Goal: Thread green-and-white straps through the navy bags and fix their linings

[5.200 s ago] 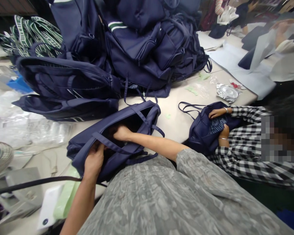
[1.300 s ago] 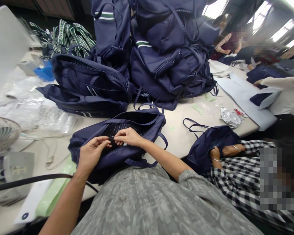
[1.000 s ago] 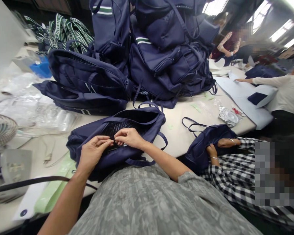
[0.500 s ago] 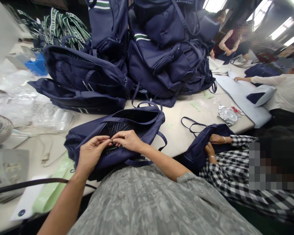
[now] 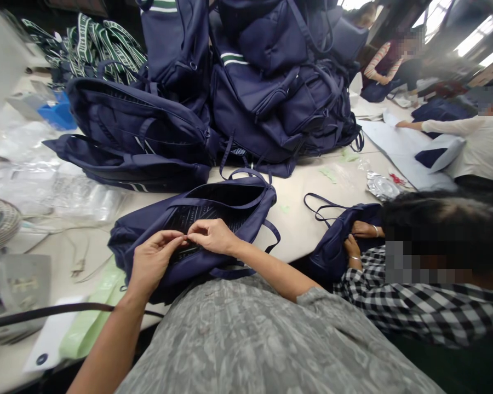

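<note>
A navy bag (image 5: 142,221) lies unzipped before me at the table's near edge, its dark printed lining (image 5: 189,216) showing through the opening. Over that opening, my left hand (image 5: 158,254) pinches with thumb and forefinger. My right hand (image 5: 213,235) pinches just beside it, the fingertips of both hands almost meeting. Whatever they hold between them is too small and dark to name. One thin strap (image 5: 273,235) of the bag loops out on its right side.
Behind stands a heap of navy bags (image 5: 254,104). Clear plastic bags (image 5: 66,186), a fan (image 5: 0,224) and a green strip (image 5: 90,317) lie left. At right, a co-worker in a checked shirt (image 5: 414,306) handles another navy bag (image 5: 332,235); other people work farther back.
My hands stay almost in place, still pinching. The co-worker in the checked shirt has leaned forward and left, head now closer to the bag. The camera view has shifted slightly.
</note>
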A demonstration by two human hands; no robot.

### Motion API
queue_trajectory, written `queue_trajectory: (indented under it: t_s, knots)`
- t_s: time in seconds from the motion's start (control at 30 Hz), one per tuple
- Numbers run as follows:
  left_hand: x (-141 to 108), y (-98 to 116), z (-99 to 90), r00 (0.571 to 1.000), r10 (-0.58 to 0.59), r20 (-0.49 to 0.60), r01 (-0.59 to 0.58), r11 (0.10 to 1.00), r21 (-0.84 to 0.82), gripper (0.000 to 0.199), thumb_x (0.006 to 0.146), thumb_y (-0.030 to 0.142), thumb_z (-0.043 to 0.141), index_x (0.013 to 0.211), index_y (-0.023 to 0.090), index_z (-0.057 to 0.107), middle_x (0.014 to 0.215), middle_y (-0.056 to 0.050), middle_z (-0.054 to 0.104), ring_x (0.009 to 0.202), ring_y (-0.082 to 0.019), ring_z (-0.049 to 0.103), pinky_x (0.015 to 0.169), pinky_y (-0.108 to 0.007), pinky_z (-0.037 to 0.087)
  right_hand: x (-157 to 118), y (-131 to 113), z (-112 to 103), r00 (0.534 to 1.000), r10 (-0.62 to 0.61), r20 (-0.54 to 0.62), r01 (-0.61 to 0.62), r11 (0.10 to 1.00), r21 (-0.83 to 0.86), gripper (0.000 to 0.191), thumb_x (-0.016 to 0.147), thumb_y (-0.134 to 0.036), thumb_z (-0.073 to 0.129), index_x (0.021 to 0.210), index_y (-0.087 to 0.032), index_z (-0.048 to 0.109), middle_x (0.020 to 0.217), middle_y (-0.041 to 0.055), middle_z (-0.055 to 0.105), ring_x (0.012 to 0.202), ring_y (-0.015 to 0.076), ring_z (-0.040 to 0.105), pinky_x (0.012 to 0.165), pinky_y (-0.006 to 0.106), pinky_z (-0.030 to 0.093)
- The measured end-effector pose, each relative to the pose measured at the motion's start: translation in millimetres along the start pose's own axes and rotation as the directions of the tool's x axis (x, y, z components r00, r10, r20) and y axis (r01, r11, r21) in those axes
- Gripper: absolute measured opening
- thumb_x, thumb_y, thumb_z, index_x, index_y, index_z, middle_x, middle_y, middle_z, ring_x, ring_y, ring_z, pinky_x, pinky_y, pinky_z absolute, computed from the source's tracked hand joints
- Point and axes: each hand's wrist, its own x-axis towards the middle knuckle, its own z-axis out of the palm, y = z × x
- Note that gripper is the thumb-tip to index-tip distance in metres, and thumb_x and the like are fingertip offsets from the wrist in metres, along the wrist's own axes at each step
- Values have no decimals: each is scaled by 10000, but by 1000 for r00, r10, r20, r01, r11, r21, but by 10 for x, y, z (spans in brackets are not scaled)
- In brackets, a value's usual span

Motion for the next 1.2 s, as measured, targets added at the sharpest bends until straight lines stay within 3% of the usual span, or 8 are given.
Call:
queue_trajectory:
  t_s: [0.37,0.67,1.0,1.2]
  knots:
    - [-10,22,-17,1000,-22,9,22,999,42,379,627,473,807,862,190,716,800,-52,729,779,-204,683,798,-282,551,5,-24,-4,999,8,34,-6,999,-47,61,855,-173,628,830,-150,679,776,-11,668,727,89,599,708,182,425]
    - [12,-33,-18,1000,-12,5,11,991,130,364,633,482,781,845,191,727,799,-48,732,749,-208,685,780,-298,554,6,-25,30,997,-53,54,67,945,-320,69,857,-167,615,805,-157,658,792,11,669,734,114,586,708,213,393]
    - [4,-39,-3,988,155,22,-150,896,419,212,733,435,651,822,265,742,819,-14,746,789,-240,699,816,-342,542,-13,11,63,998,-21,53,37,943,-332,66,832,-154,631,771,-158,655,762,16,672,715,126,596,695,221,399]
    - [-37,-78,46,915,388,114,-384,744,547,220,823,373,539,822,257,726,877,-40,752,840,-246,695,855,-347,528,-40,63,97,992,123,15,-118,973,-196,48,803,-165,654,762,-157,677,695,-5,653,655,103,585,637,198,396]
